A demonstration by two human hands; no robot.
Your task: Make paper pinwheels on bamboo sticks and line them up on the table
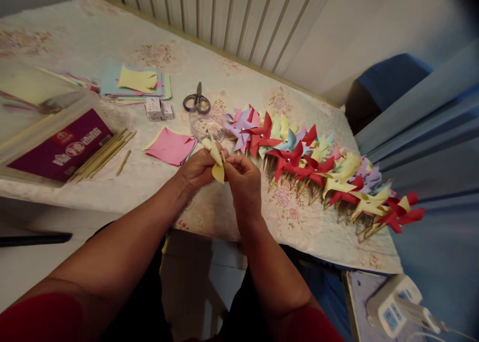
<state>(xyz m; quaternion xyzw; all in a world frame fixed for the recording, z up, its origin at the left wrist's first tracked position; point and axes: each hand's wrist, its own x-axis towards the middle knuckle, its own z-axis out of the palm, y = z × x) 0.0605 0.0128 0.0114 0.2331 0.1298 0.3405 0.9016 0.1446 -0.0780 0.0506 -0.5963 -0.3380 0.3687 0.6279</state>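
Note:
My left hand [196, 170] and my right hand [243, 179] meet over the table's front edge, both pinching a yellow paper pinwheel [216, 162] on a short wooden stick. The paper blades stick up and down between my fingers. Just right of my hands a long row of finished pinwheels [318, 170] in red, yellow, purple and blue lies on the table, running toward the right corner. A small stack of pink paper squares [171, 148] lies left of my left hand.
Wooden sticks [103, 155] lie beside a clear tray holding a purple box [60, 145]. Scissors [197, 101], two small boxes [159, 109], a clear bowl [205, 126] and coloured paper sheets [136, 82] sit further back. A white power strip [394, 309] lies at bottom right.

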